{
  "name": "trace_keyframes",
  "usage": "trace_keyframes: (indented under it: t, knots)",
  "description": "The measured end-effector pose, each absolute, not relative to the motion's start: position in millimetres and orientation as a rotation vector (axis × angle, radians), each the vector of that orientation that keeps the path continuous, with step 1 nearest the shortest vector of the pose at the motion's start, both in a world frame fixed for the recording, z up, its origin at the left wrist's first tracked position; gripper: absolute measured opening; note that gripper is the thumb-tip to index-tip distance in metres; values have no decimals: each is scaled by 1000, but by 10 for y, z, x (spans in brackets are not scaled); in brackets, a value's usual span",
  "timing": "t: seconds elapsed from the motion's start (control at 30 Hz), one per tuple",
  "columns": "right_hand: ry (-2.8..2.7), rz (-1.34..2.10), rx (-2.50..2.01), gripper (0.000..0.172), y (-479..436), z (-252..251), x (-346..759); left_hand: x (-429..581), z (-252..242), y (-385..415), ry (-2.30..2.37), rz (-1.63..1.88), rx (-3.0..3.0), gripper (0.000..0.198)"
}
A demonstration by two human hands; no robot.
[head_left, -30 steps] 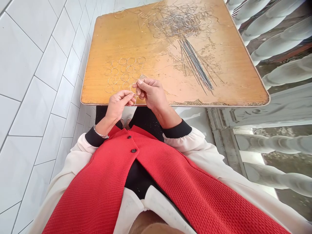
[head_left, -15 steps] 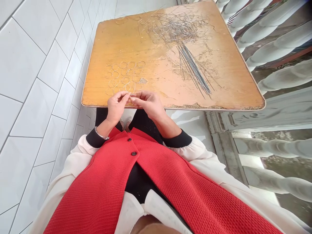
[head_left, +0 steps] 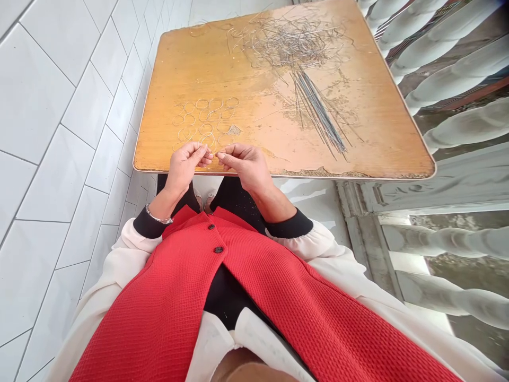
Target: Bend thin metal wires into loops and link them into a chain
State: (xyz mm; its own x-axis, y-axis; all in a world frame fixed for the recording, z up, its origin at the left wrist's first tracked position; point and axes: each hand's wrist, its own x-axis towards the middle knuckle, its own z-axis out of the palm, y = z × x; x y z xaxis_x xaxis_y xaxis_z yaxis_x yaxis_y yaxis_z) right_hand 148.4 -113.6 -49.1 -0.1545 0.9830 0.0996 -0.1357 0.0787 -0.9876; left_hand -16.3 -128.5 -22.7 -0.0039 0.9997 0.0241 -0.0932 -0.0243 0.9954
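Observation:
A thin pale wire ring point(head_left: 215, 143) stands between my fingertips above the near edge of the wooden table. My left hand point(head_left: 185, 165) pinches it between thumb and fingers. My right hand point(head_left: 247, 165) is closed in a pinch at the ring's other side, its fingertips close to the left ones. Exactly where the wire ends lie is too small to tell. Just beyond my hands, several wire rings point(head_left: 205, 129) lie flat in loose rows on the table. A small patch of bare, worn surface point(head_left: 234, 129) shows beside them.
The worn wooden table point(head_left: 254, 154) has a chipped front edge. A bundle of straight grey wires point(head_left: 321, 112) lies on its right half, and a tangled heap of wire point(head_left: 296, 42) sits at the back. A white tiled wall point(head_left: 47, 111) runs along the left, a white balustrade point(head_left: 457, 79) along the right.
My fingertips have moved slightly apart, the left hand shifting a little left and away from me. Both hands stay closed in a pinch. The view has shifted slightly.

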Motion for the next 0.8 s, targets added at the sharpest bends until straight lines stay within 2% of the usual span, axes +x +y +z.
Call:
trace_keyframes:
  t: [0.13, 0.37, 0.63, 0.8]
  knots:
    - [-1196, 1311, -971, 36, -1117, -505, 1463, -185, -168, -1299, 1123, 1231, 1123, 24]
    - [-1132, 1400, -901, 43, -1194, -547, 1423, -149, -230, -1280, 1080, 1292, 1050, 20]
    - [-1218, 1232, -1007, 42, -1213, -554, 1408, -121, -268, -1285, 1083, 1330, 981, 12]
    - [-1294, 1120, -1039, 40, -1169, -536, 1380, -128, -277, -1286, 1053, 1250, 1062, 16]
